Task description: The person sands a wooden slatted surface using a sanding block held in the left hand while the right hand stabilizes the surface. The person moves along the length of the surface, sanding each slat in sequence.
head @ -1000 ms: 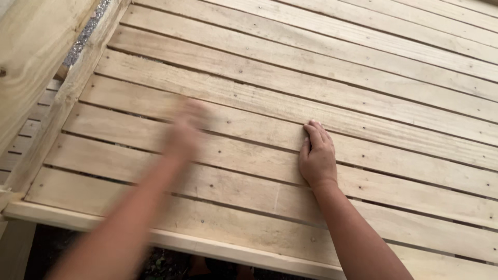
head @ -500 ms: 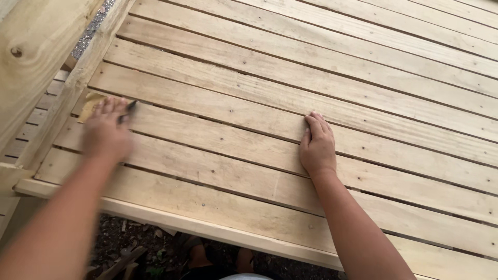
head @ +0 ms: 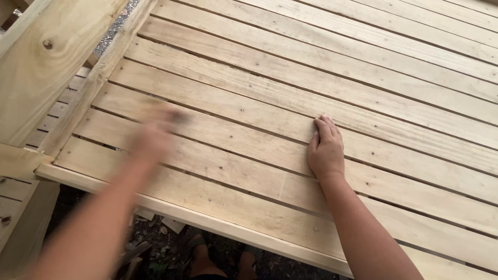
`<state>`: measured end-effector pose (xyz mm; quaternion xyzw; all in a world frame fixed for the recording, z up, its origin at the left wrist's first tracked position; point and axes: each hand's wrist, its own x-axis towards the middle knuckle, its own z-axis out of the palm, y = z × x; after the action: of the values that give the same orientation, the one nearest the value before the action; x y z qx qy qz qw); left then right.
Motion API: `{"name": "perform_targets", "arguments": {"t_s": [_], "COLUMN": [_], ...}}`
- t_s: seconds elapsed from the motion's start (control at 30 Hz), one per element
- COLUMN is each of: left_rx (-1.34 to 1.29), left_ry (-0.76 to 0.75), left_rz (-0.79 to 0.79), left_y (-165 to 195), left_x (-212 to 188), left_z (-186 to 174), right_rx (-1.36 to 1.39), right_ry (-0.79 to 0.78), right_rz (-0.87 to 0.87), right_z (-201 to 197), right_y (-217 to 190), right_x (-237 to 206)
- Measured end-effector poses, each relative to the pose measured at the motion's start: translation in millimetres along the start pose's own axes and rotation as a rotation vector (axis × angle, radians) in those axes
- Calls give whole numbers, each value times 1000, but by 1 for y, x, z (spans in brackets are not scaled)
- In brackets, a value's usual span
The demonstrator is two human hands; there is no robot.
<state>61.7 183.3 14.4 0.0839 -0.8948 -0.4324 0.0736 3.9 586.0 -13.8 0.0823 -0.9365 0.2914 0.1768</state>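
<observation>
On the pale slatted wooden surface [head: 321,67], near its front edge: right hand [head: 326,150], palm down, fingers together and loosely curled, holding nothing. Left of it, well apart: left hand [head: 155,136], blurred over the slats, with a small dark object [head: 179,116] at its fingertips; grip cannot be told. Beyond the surface's left edge: upright pale timber post [head: 46,62]. Below the front edge: sandalled feet [head: 199,254] on littered ground.
</observation>
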Motion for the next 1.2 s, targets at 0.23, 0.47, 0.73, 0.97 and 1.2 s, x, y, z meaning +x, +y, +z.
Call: {"name": "perform_targets", "arguments": {"t_s": [0.23,0.47,0.73,0.97,1.2], "left_rx": [-46,477,744,700,497], "left_ry": [152,307,-240,-913,-1135], "left_rz": [-165,1079,-57,466,1037], "left_y": [6,111,-21,45,218], "left_x": [5,-83,-21,-67,-120], "left_z": [26,92,-105,20,226], "right_rx": [-8,4,41,642,870], "right_ry": [-11,-12,5,-97,-181], "right_rz": [3,-14,-62,225,534], "right_z": [2,-1,-4,-38,-100], "right_y": [1,-1,-5,14,48], "right_x": [0,1,-2,-20,-61]}}
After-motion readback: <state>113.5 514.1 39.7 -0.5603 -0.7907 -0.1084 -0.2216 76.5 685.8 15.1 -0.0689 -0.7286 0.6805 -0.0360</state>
